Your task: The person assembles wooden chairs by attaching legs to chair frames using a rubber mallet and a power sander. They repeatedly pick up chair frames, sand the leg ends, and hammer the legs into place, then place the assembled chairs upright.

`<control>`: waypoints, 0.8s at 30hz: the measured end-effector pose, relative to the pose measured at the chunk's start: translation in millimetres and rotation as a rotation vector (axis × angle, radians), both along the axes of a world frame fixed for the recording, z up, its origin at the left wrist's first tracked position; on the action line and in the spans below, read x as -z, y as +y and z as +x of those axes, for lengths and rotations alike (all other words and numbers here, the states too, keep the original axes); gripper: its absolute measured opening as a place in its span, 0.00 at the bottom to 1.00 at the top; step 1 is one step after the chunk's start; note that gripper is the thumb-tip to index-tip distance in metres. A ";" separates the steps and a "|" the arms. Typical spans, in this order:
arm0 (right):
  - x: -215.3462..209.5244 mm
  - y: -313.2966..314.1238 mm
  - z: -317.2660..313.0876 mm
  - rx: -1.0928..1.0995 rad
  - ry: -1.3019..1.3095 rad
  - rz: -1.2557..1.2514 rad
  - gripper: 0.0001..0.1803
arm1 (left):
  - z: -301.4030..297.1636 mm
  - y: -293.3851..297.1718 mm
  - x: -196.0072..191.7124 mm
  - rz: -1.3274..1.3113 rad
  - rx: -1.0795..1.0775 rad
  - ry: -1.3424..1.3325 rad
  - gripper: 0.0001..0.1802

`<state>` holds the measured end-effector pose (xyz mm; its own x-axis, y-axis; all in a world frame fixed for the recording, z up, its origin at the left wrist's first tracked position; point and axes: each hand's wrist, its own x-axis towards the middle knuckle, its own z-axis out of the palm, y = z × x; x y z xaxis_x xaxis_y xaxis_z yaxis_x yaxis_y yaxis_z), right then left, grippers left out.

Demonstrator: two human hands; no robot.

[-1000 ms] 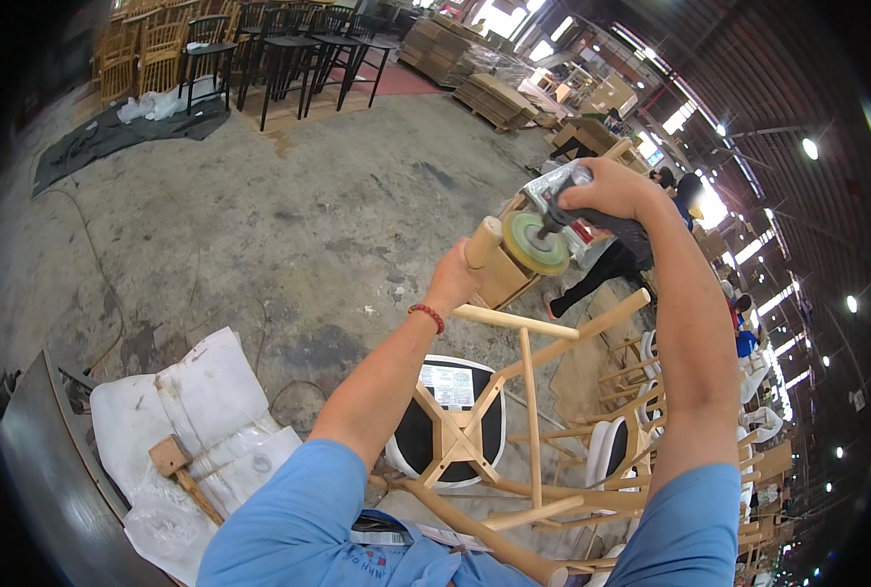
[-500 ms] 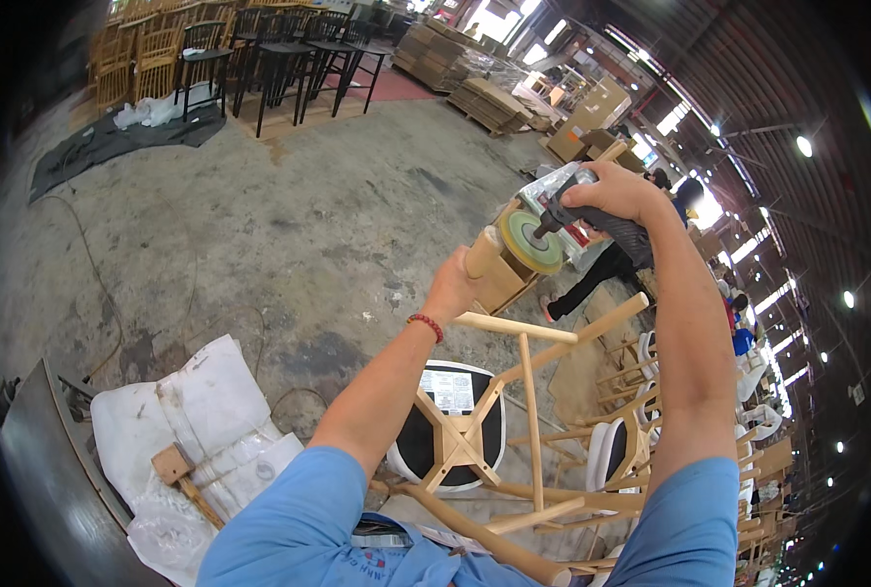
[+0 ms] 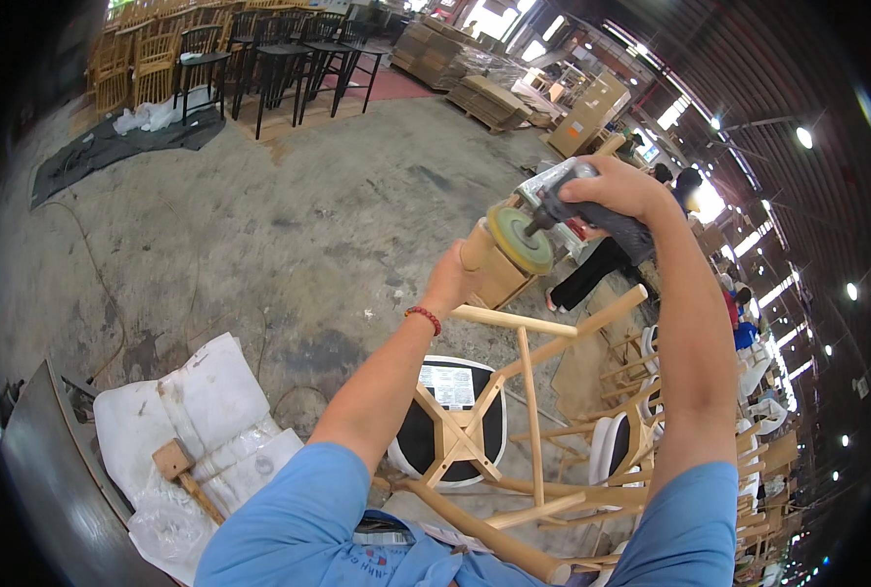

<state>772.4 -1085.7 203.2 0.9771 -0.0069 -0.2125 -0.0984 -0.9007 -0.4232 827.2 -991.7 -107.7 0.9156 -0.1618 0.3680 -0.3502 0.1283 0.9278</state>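
My left hand (image 3: 452, 282) grips the raised leg (image 3: 481, 250) of a light wooden chair (image 3: 514, 391) that lies upturned in front of me. A red bead bracelet circles that wrist. My right hand (image 3: 612, 188) holds a grey power sander (image 3: 563, 210) by its body. Its round green disc (image 3: 520, 240) presses against the end of the leg, just above my left hand. The chair's rungs and black seat (image 3: 445, 430) spread below my arms.
White plastic sheeting (image 3: 196, 421) with a wooden mallet (image 3: 183, 470) lies on the concrete floor at lower left. Black stools and wooden chairs (image 3: 259, 59) stand at the back. Stacked pallets (image 3: 494, 98) and boxes sit far right, with another person (image 3: 602, 264) beyond the sander.
Both hands, the sander and the chair leg stay in nearly the same place. The view has shifted only slightly.
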 end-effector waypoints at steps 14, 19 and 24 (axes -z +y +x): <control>-43.7 -166.0 -194.0 0.184 -0.580 -0.080 0.20 | -19.7 19.4 3.6 0.227 -0.155 0.062 0.24; -36.4 -269.2 -375.4 0.568 -0.798 0.051 0.23 | -90.0 69.7 61.8 0.183 -0.269 0.058 0.24; 47.3 -370.6 -567.7 0.833 -1.145 0.104 0.26 | -234.3 87.9 139.2 0.097 -0.395 0.265 0.16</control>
<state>204.7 -1456.3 155.8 0.3251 -0.6908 0.6459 -0.1396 -0.7105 -0.6897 592.9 -903.8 -246.8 0.9742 0.1947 0.1144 -0.1048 -0.0587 0.9928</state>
